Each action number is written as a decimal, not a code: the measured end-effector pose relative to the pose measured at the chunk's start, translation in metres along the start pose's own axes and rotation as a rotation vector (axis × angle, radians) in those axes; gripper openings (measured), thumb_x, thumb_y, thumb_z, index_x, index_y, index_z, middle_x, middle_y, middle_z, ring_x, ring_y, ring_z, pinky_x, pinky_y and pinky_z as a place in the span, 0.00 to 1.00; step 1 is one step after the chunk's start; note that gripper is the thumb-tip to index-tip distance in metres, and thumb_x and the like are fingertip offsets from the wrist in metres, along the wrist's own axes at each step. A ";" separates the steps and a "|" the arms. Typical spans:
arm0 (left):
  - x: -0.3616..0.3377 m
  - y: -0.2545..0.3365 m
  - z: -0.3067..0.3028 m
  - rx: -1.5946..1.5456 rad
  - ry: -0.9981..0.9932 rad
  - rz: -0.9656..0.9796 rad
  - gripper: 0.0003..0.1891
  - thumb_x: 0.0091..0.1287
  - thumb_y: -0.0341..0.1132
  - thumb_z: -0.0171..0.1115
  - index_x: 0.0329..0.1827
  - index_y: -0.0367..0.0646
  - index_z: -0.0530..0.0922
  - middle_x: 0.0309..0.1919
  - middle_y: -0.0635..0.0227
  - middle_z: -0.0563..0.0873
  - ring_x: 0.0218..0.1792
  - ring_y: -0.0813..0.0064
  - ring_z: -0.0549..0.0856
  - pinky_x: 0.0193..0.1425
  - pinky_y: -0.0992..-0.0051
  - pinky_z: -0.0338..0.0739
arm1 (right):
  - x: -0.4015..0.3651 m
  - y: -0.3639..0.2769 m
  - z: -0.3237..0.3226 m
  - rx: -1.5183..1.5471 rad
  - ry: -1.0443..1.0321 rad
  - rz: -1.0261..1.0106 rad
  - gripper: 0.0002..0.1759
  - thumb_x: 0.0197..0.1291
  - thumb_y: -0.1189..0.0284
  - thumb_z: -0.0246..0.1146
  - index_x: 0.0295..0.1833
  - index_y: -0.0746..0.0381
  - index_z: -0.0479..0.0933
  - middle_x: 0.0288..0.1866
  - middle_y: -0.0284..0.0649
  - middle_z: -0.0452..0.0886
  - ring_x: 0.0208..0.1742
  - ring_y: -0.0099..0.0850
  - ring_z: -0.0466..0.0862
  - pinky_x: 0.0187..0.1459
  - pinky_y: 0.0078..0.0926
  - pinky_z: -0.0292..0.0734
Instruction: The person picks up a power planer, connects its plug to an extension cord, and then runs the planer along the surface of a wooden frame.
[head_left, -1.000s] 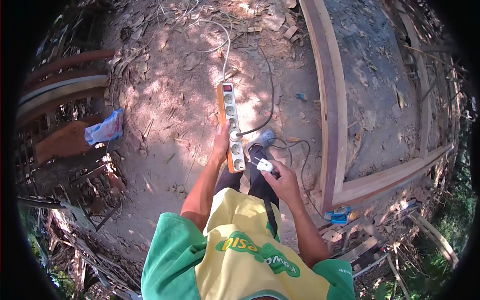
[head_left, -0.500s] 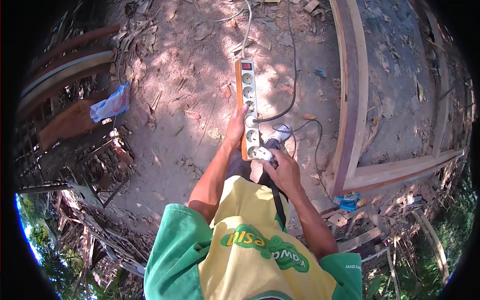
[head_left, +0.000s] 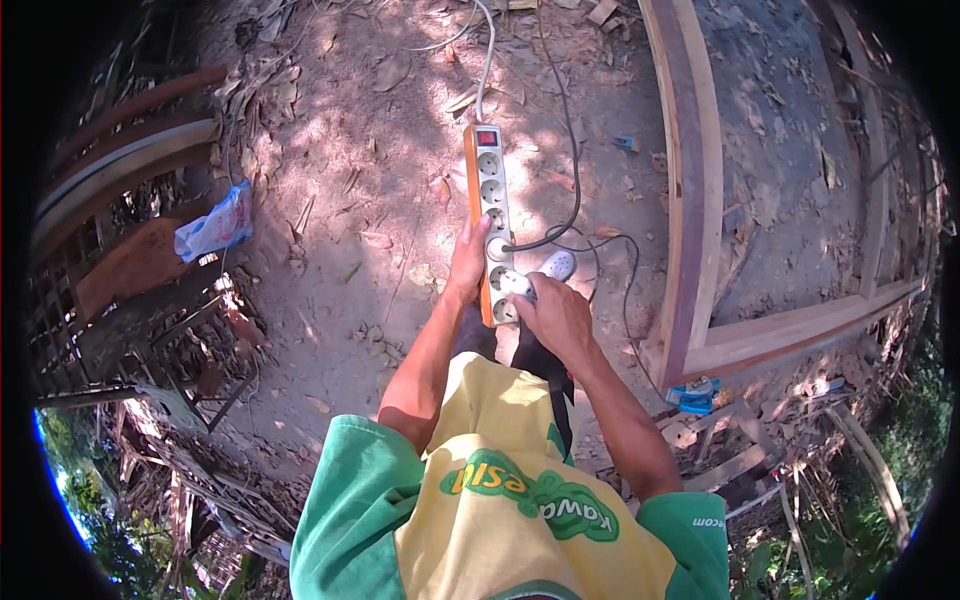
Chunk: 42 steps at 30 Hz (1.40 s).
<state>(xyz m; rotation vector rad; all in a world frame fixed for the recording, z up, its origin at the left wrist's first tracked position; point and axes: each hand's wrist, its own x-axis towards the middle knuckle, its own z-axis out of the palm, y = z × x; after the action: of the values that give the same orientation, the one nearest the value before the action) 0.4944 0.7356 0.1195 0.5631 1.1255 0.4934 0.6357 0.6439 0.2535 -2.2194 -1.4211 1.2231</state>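
Note:
An orange-and-white power strip [head_left: 490,190] with a red switch and a row of round sockets is held out in front of me. My left hand [head_left: 467,262] is closed around its left side, thumb near the middle sockets. A round plug [head_left: 499,248] with a black cord sits in one socket. Closed on a white plug [head_left: 516,284], my right hand [head_left: 560,318] holds it over the socket just below the corded plug. Whether its prongs are in the socket is hidden.
Wooden frames [head_left: 697,200] stand on the right. A crumpled plastic bag [head_left: 216,224] hangs by wooden pieces on the left. A blue object [head_left: 693,395] lies beyond my right elbow. Cords run over leaf-strewn ground [head_left: 350,200], and a light perforated shoe [head_left: 559,265] shows below the strip.
My right hand has moved the white plug up along the strip, from beside the end socket to the one above it. My left hand keeps its hold.

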 end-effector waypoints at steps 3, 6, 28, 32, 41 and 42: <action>-0.005 0.002 -0.005 -0.070 -0.034 -0.018 0.26 0.79 0.54 0.54 0.68 0.44 0.71 0.45 0.70 0.83 0.41 0.79 0.83 0.45 0.76 0.81 | -0.001 -0.002 -0.002 -0.024 -0.031 -0.004 0.20 0.63 0.58 0.68 0.48 0.65 0.80 0.36 0.52 0.86 0.39 0.52 0.87 0.40 0.49 0.79; -0.011 0.006 -0.004 -0.135 -0.016 -0.038 0.25 0.79 0.57 0.51 0.62 0.46 0.72 0.39 0.67 0.84 0.33 0.75 0.85 0.34 0.73 0.86 | -0.002 -0.007 -0.001 -0.047 -0.068 -0.006 0.20 0.63 0.58 0.68 0.48 0.65 0.80 0.37 0.53 0.86 0.40 0.53 0.87 0.41 0.49 0.80; -0.035 0.004 -0.038 0.236 0.041 0.046 0.37 0.82 0.61 0.36 0.66 0.32 0.74 0.54 0.59 0.84 0.54 0.72 0.80 0.62 0.70 0.75 | 0.047 -0.048 -0.028 -0.161 -0.043 -0.126 0.19 0.63 0.61 0.67 0.47 0.68 0.80 0.38 0.54 0.86 0.42 0.53 0.87 0.44 0.50 0.81; -0.038 -0.003 -0.037 0.233 0.063 0.035 0.34 0.84 0.58 0.36 0.68 0.34 0.73 0.56 0.60 0.82 0.56 0.71 0.79 0.65 0.70 0.72 | 0.058 -0.042 -0.007 -0.149 -0.061 -0.130 0.20 0.63 0.59 0.67 0.43 0.68 0.80 0.36 0.56 0.85 0.41 0.56 0.86 0.43 0.52 0.79; -0.018 -0.020 -0.044 0.227 0.059 0.180 0.33 0.83 0.57 0.39 0.61 0.33 0.77 0.51 0.60 0.84 0.53 0.71 0.79 0.63 0.68 0.73 | 0.067 -0.040 0.002 -0.155 -0.062 -0.089 0.22 0.64 0.56 0.66 0.44 0.67 0.82 0.39 0.55 0.87 0.44 0.54 0.87 0.45 0.53 0.80; -0.027 -0.003 -0.037 0.269 0.065 0.117 0.32 0.84 0.57 0.39 0.61 0.33 0.77 0.50 0.61 0.84 0.51 0.72 0.79 0.62 0.68 0.73 | 0.069 -0.038 0.004 -0.166 -0.071 -0.083 0.22 0.64 0.56 0.65 0.44 0.67 0.82 0.40 0.56 0.87 0.45 0.54 0.87 0.45 0.53 0.80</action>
<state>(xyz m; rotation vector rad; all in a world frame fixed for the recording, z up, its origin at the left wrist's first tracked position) 0.4501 0.7222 0.1241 0.8559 1.2350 0.4663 0.6202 0.7195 0.2376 -2.2167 -1.6809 1.2076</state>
